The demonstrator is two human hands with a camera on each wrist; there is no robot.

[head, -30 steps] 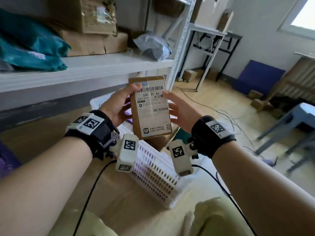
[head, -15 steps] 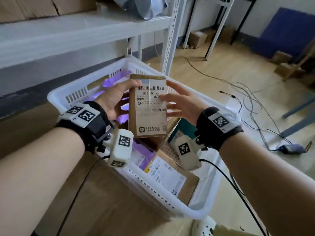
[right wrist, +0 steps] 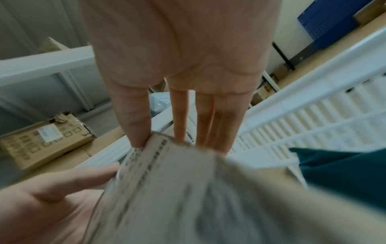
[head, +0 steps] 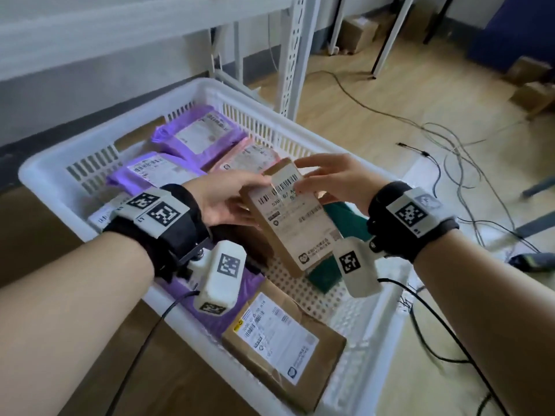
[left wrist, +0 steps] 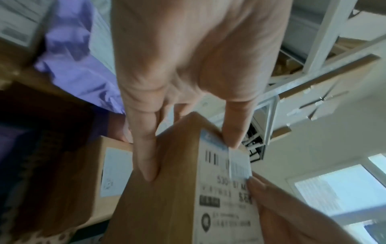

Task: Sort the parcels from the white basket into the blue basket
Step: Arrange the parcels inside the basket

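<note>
Both wrist views are blurred, and the print on the shipping labels cannot be read in any view. The blue basket is not identifiable. The left hand [head: 223, 202] and the right hand [head: 333, 178] grasp a flat brown cardboard parcel [head: 295, 219] between them, tilted, above the white basket [head: 54, 187]. The left thumb lies on its labelled face with fingers behind. The right fingers pinch its upper edge; whether the right thumb touches the label is unclear. The basket is rigid white plastic with slotted walls and a perforated floor, and its near right corner is cut off by the frame. Inside lie two glossy purple poly mailers [head: 199, 135], a pinkish mailer [head: 250, 157], a dark green bag [head: 345, 220] partly hidden behind the held parcel, and a creased brown box [head: 285, 346] with a white label. Loose cables [head: 444, 145] trail over the wooden floor.
</note>
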